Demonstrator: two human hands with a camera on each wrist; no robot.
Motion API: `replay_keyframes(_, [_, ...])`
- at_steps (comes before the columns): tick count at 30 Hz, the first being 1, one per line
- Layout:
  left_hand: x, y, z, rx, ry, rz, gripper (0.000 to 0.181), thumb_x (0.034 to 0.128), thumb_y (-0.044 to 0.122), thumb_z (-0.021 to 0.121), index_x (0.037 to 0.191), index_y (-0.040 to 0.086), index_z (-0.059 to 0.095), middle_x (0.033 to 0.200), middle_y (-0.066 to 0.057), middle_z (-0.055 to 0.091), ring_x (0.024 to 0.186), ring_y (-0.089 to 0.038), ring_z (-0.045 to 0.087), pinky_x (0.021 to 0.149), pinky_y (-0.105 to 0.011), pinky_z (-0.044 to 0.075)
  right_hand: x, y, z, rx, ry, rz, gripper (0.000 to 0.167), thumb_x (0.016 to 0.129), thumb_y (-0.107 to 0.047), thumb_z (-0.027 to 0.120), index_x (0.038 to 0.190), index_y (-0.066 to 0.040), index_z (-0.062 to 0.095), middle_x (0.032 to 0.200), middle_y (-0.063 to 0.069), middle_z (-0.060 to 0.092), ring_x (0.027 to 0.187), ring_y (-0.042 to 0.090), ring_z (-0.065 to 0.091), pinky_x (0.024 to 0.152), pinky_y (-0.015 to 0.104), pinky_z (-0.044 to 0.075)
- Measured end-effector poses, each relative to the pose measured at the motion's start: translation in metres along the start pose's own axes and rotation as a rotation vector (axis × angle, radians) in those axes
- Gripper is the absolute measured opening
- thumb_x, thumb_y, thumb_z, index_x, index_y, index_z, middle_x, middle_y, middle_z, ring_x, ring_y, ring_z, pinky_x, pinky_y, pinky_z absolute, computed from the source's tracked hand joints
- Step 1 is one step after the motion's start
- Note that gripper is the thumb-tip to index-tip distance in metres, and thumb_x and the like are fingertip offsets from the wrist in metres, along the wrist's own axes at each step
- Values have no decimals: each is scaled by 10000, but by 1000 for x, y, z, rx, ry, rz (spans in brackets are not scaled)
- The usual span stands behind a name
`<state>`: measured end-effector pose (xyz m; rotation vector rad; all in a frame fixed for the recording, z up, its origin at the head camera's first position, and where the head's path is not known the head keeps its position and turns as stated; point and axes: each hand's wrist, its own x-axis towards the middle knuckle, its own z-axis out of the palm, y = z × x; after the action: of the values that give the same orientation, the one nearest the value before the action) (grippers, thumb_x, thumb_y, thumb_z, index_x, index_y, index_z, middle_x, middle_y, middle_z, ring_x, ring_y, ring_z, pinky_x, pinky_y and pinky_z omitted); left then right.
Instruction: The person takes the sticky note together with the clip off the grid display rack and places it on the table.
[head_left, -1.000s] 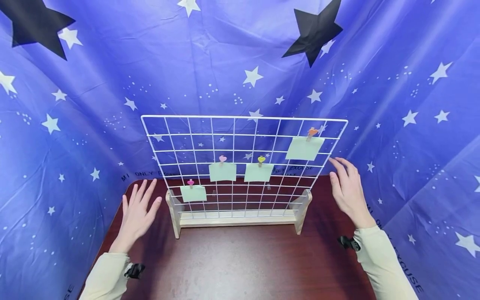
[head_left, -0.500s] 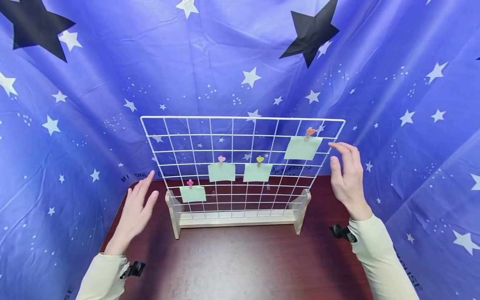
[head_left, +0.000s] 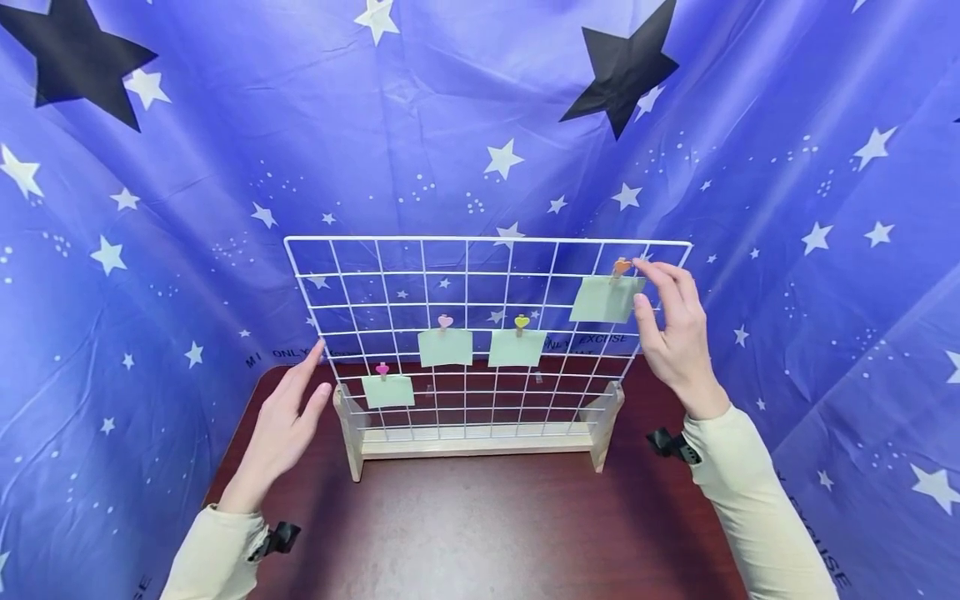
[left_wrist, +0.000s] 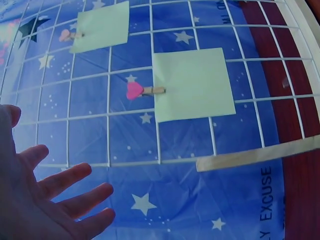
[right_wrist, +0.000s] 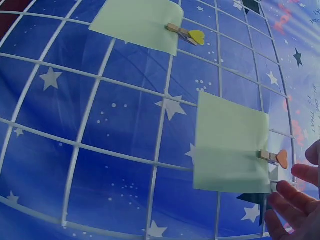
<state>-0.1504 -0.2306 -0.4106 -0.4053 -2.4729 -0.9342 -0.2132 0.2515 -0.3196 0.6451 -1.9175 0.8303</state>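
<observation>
while four green notes hang on the white wire grid (head_left: 467, 305), each under one heart clip, the work seems to me at its beginning with the orange clip (head_left: 622, 267), for it is fastened and no finger has closed on it. taking the grid's middle as the clock centre, this clip and its corner note (head_left: 602, 300) are at two o'clock.

the right hand (head_left: 677, 333) is at three o'clock, its fingertips just beside the orange clip; the thumb stands apart from the fingers, so the grip is a half-wide gap around nothing. whether a fingertip already touches the clip, i cannot tell.

the yellow clip (head_left: 522, 322) with its note (head_left: 517, 348) is at three o'clock, near the centre; the pale pink clip (head_left: 446, 322) with its note (head_left: 446, 348) at nine; the bright pink clip (head_left: 382, 369) with its note (head_left: 387, 390) at eight. all three are fastened, with no hand on them.

the left hand (head_left: 281, 421), at eight o'clock, is spread wide and holds nothing, near the grid's side.

i see no container; the wooden stand (head_left: 477, 445), at six, holds the grid upright, slightly leaning.
</observation>
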Motion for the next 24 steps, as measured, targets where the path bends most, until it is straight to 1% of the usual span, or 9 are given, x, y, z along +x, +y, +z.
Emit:
replay_keyframes(3, [0, 5, 3, -18, 12, 14, 591, 982, 166, 549, 1516, 274, 319, 1393, -147, 496, 1220, -350, 487, 941, -544, 376, 4, -1, -1, -8, -12, 10, 390, 927, -192, 526, 1277, -41, 608, 1187, 214, 558, 1088, 348, 524, 919, 410, 403])
replay_keyframes(7, [0, 13, 6, -50, 29, 36, 612, 965, 111, 565, 1511, 266, 336, 1354, -118, 535, 1159, -341, 547, 921, -501, 398, 8, -2, -2, -18, -32, 34, 372, 912, -144, 557, 1266, -43, 612, 1208, 194, 567, 1095, 370, 523, 919, 482, 402])
replay_keyframes(9, [0, 17, 7, -58, 32, 47, 637, 950, 73, 575, 1510, 260, 338, 1344, -110, 545, 1147, -342, 561, 922, -466, 403, 10, -2, -1, -18, -36, 35, 369, 904, -122, 566, 1261, -41, 616, 1196, 191, 570, 1069, 359, 530, 903, 477, 402])
replay_keyframes(13, [0, 26, 10, -80, 12, 85, 643, 946, 60, 574, 1513, 241, 331, 1376, -96, 526, 1155, -315, 566, 979, -270, 375, 13, -1, 2, 3, -21, 35, 349, 873, -71, 603, 1217, -23, 637, 1146, 194, 562, 986, 321, 528, 880, 395, 390])
replay_keyframes(14, [0, 28, 11, -86, 5, 99, 636, 946, 59, 574, 1512, 223, 335, 1387, -93, 518, 1153, -304, 568, 978, -228, 365, 14, -1, 3, 5, -18, 36, 346, 868, -66, 609, 1209, -19, 640, 1136, 195, 557, 967, 313, 525, 878, 388, 379])
replay_keyframes(15, [0, 30, 13, -97, -4, 112, 630, 948, 65, 573, 1512, 217, 337, 1397, -86, 511, 1151, -290, 570, 944, -199, 373, 15, -1, 4, 4, -16, 37, 345, 863, -62, 615, 1205, -16, 641, 1129, 197, 554, 957, 310, 522, 879, 388, 368])
replay_keyframes(16, [0, 31, 14, -106, -13, 125, 629, 946, 66, 576, 1511, 210, 340, 1405, -79, 505, 1151, -280, 571, 937, -189, 377, 16, -2, 5, 1, -14, 42, 343, 861, -62, 620, 1199, -15, 642, 1125, 197, 551, 948, 311, 524, 878, 396, 358])
replay_keyframes(21, [3, 40, 27, -145, -55, 163, 608, 951, 85, 568, 1507, 189, 348, 1429, -47, 483, 1145, -278, 578, 855, -347, 466, 18, -5, 7, -30, -29, 48, 343, 888, -129, 593, 1212, -27, 642, 1113, 223, 522, 931, 332, 527, 801, 430, 306])
replay_keyframes(24, [6, 44, 34, -161, -75, 170, 585, 960, 117, 559, 1504, 179, 353, 1426, -33, 486, 1169, -261, 565, 918, -427, 431, 18, -4, 8, -38, -39, 47, 335, 903, -156, 575, 1196, -14, 649, 1118, 248, 504, 967, 344, 525, 782, 436, 293])
